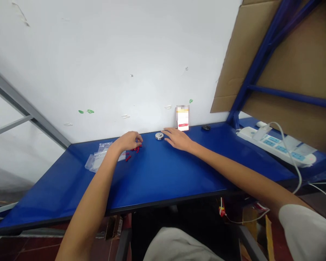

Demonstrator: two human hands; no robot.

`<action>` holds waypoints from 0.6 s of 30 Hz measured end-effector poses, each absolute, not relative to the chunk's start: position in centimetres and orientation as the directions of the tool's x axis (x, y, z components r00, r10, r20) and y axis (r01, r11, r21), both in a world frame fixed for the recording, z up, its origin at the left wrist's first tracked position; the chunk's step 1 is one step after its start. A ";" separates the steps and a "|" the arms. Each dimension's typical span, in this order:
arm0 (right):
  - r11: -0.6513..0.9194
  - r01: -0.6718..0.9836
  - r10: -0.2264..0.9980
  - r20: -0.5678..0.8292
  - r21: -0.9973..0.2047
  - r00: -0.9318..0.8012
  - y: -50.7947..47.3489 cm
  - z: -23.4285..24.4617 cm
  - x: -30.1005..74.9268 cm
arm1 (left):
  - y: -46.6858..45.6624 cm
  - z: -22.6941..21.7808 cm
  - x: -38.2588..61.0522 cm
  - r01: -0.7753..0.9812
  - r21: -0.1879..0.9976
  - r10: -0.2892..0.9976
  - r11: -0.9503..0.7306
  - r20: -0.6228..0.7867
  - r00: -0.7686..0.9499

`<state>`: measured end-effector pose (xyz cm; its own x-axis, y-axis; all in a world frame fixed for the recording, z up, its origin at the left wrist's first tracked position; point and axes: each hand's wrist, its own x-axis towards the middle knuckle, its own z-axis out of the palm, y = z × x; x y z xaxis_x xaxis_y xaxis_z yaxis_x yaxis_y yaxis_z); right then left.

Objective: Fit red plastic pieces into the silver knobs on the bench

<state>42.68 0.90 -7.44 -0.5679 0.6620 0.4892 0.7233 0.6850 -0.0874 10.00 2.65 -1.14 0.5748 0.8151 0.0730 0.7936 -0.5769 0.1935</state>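
My left hand [128, 141] is closed, its fingers curled down over a loose group of small red pieces [137, 149]. The fingertips come right up to them; whether one is pinched there is too small to make out. One more red piece [128, 158] lies nearer to me, beside clear plastic bags [97, 159] that rest partly under my left wrist. A round silver metal disc [159, 136] sits flat on the blue table [163, 174] between my hands. My right hand [178, 139] is open, palm down, with fingers stretched out at the disc's right side.
Against the white wall leans a phone [183, 119] with a lit screen, just behind my right hand. A small black round object [205, 127] lies right of it. A white power strip [277, 146] with plugs and a cable stands at the right, near a blue metal frame [256, 67].
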 end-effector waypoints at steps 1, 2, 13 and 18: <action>0.678 0.734 0.670 0.451 -0.045 -0.590 1.6 -7.4 42.0 | 3.0 -1.6 9.9 0.787 0.175 0.804 -0.591 0.055 0.592; 0.674 0.739 0.683 0.399 -0.021 -0.612 2.2 -7.3 41.3 | 3.4 -2.2 9.8 0.782 0.158 0.795 -0.603 0.037 0.606; 0.637 0.759 0.752 0.328 -0.138 -0.572 3.8 -7.1 40.3 | 4.2 -2.6 8.9 0.726 0.207 0.755 -0.656 0.211 0.621; 0.552 0.776 0.791 0.487 -0.306 -0.371 4.1 -6.4 40.5 | 3.2 -2.0 9.9 0.676 0.426 0.798 -0.601 0.366 0.479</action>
